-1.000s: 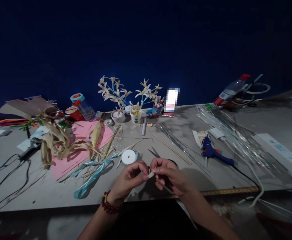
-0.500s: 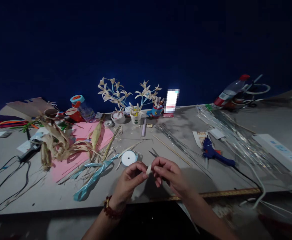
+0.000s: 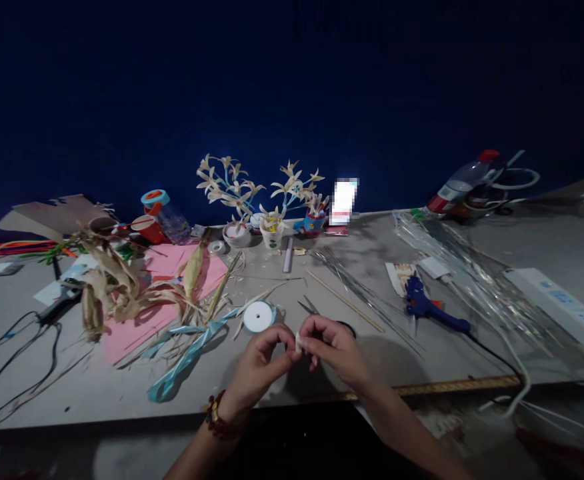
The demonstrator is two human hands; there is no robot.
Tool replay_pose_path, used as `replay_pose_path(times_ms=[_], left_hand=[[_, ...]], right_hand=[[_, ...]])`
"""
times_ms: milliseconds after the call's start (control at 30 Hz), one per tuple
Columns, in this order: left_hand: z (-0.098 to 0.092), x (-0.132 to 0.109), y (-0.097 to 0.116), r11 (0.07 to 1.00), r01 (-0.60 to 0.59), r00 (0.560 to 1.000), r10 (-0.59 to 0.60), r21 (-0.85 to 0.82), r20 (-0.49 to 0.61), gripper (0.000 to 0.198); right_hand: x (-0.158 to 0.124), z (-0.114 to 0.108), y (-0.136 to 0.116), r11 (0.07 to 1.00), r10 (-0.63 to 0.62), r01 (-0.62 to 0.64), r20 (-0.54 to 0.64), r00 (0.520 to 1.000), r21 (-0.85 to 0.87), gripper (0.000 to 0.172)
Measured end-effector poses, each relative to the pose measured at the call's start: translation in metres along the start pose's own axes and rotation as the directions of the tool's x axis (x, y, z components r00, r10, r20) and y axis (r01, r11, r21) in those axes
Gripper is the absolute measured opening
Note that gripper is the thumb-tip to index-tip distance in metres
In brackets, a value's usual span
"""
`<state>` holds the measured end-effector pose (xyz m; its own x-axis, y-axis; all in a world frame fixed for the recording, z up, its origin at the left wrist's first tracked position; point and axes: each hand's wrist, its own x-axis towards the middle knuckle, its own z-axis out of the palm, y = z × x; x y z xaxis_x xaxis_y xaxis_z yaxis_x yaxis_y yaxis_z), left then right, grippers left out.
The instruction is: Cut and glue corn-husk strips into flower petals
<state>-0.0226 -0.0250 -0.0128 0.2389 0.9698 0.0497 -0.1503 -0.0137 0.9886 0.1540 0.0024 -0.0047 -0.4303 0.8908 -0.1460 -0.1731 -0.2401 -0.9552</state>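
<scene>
Between my two hands, just above the table's front part, is a small pale husk piece, shaped like a petal. My left hand pinches it from the left with thumb and forefinger. From the other side my right hand grips it too, fingers bent and fingertips close to the left ones. Partly behind the right hand lie scissors, blades pointing away and a dark handle loop showing. A white ribbon spool rests just beyond my left hand, and light blue ribbon trails to its left.
Dried corn husks and pink paper cover the left. Husk flowers stand in cups at the back, near a lit phone. To the right are a wooden stick, wires, a blue glue gun and a power strip.
My right hand has shifted slightly left, over more of the pale piece, and the scissors' handle has come into view behind it. The piece now stands more upright.
</scene>
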Motion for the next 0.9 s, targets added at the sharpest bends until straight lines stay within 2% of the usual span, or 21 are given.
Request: replay_pose_path(times_ms=[133, 233, 300, 400, 500, 600, 700, 767, 833, 900], left_hand=[[0.001, -0.001, -0.002, 0.995, 0.070, 0.997, -0.073, -0.070, -0.040, 0.023], [-0.003, -0.002, -0.006, 0.985, 0.107, 0.985, -0.123, -0.133, -0.120, 0.022], [-0.008, -0.002, -0.008, 0.979, 0.109, 0.976, -0.138, -0.170, -0.169, 0.021], [-0.014, 0.000, -0.007, 0.974, 0.097, 0.964, -0.143, -0.205, -0.222, 0.020], [-0.016, 0.004, -0.006, 0.966, 0.104, 0.953, -0.164, -0.236, -0.253, 0.019], [-0.014, 0.007, -0.005, 0.959, 0.101, 0.945, -0.176, -0.264, -0.275, 0.019], [-0.011, 0.009, -0.004, 0.955, 0.090, 0.943, -0.172, -0.282, -0.283, 0.020], [-0.010, 0.009, -0.003, 0.953, 0.089, 0.944, -0.173, -0.290, -0.280, 0.019], [-0.010, 0.008, -0.002, 0.949, 0.086, 0.945, -0.174, -0.303, -0.278, 0.018], [-0.010, 0.007, -0.002, 0.943, 0.076, 0.944, -0.173, -0.325, -0.281, 0.017]], right_hand=[[0.001, -0.003, 0.004, 0.997, -0.042, 0.038, -0.061, 0.997, -0.074, 0.033], [-0.003, -0.016, 0.007, 0.930, -0.159, 0.108, -0.117, 0.980, -0.352, 0.027], [-0.008, -0.032, 0.011, 0.770, -0.266, 0.137, -0.119, 0.957, -0.623, 0.021], [-0.020, -0.059, 0.022, 0.436, -0.391, 0.104, -0.084, 0.917, -0.894, 0.015], [-0.031, -0.078, 0.034, 0.207, -0.389, 0.027, -0.057, 0.920, -0.978, 0.014], [-0.036, -0.081, 0.041, 0.088, -0.323, -0.036, -0.063, 0.944, -0.995, 0.013], [-0.036, -0.078, 0.041, 0.054, -0.245, -0.104, -0.115, 0.963, -0.993, 0.007], [-0.034, -0.079, 0.040, 0.080, -0.215, -0.156, -0.170, 0.962, -0.985, 0.005], [-0.034, -0.083, 0.037, 0.180, -0.187, -0.206, -0.240, 0.953, -0.962, 0.006], [-0.035, -0.089, 0.034, 0.362, -0.138, -0.227, -0.293, 0.946, -0.904, 0.013]])
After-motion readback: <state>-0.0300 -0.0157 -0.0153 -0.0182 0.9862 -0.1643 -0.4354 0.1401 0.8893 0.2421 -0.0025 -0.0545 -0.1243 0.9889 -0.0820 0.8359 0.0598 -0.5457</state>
